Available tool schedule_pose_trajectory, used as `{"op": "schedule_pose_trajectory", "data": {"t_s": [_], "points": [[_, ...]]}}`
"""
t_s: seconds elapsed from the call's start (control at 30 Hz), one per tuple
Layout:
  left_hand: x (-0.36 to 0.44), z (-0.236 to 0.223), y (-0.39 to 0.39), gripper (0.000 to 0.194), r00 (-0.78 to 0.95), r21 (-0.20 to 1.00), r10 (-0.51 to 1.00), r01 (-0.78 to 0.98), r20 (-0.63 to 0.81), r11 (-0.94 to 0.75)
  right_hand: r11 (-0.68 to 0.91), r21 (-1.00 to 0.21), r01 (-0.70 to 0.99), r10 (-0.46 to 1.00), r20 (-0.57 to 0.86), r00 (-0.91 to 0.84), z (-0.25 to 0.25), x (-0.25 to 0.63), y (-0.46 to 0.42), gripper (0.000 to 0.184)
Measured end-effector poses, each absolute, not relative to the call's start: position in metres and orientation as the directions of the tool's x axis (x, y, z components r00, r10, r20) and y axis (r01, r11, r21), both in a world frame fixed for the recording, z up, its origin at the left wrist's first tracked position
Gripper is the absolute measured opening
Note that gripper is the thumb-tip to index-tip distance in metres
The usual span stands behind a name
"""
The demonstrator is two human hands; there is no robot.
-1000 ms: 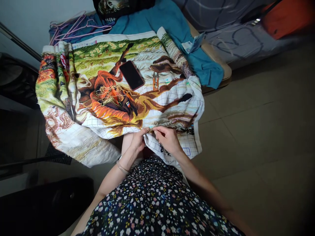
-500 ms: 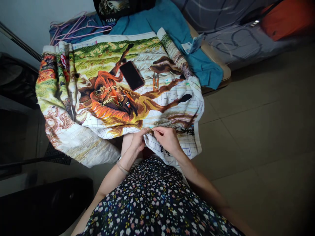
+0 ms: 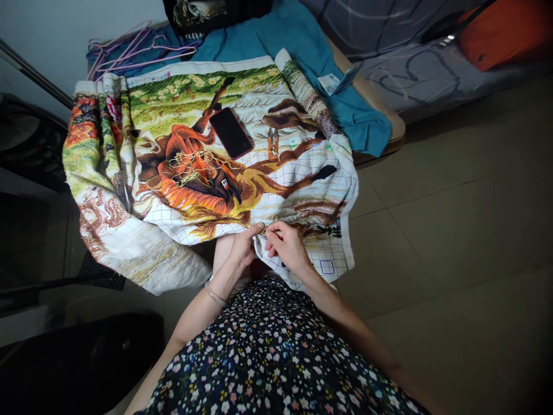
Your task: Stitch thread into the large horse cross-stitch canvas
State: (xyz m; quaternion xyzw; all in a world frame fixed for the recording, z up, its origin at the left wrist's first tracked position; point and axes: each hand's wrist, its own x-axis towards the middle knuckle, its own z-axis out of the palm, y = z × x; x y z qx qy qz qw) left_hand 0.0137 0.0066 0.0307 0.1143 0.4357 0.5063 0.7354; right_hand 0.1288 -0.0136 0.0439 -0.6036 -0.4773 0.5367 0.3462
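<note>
A large cross-stitch cloth (image 3: pixel 190 190) with an orange and brown picture lies spread over a low table. My left hand (image 3: pixel 239 249) grips the near edge of the cloth, thumb on top and fingers tucked under the fabric. My right hand (image 3: pixel 286 246) rests on the cloth just right of it, fingers pinched together at the stitched edge on something too small to make out. A tangle of yellow thread (image 3: pixel 190 164) lies on the picture's middle.
A black phone (image 3: pixel 231 132) and small orange-handled snips (image 3: pixel 273 142) lie on the cloth. A teal cloth (image 3: pixel 345 109) covers the table's far right. Pink hangers (image 3: pixel 129 49) lie at the back left. Tiled floor (image 3: pixel 453 230) stretches to the right.
My right hand has shifted slightly left and toward me along the cloth's edge, uncovering a small blue square printed on the fabric. My left hand has stayed put.
</note>
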Motion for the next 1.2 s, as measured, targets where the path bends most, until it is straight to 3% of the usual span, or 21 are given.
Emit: {"op": "schedule_pose_trajectory", "data": {"t_s": [0.4,0.63,0.83,1.07,1.2], "points": [[0.015,0.033,0.007,0.031,0.104,0.6,0.852,-0.666,-0.513,0.443,-0.314,-0.923,0.222,0.944,-0.328,-0.027,0.05,0.133,-0.01,0.03],[0.014,0.031,0.007,0.026,0.101,0.603,0.85,-0.661,-0.517,0.446,-0.342,-0.908,0.241,0.933,-0.358,-0.025,0.052,0.132,-0.005,0.025],[0.013,0.029,0.007,0.023,0.119,0.609,0.839,-0.635,-0.531,0.476,-0.351,-0.922,0.163,0.933,-0.358,-0.017,0.047,0.127,-0.01,0.022],[0.016,0.026,0.009,0.023,0.041,0.652,0.848,-0.62,-0.529,0.437,-0.155,-0.955,0.253,0.988,-0.149,0.043,0.033,0.129,-0.011,0.019],[0.016,0.02,0.01,0.02,0.018,0.67,0.848,-0.604,-0.53,0.432,-0.125,-0.956,0.266,0.991,-0.109,0.073,0.03,0.126,-0.012,0.018]]}}
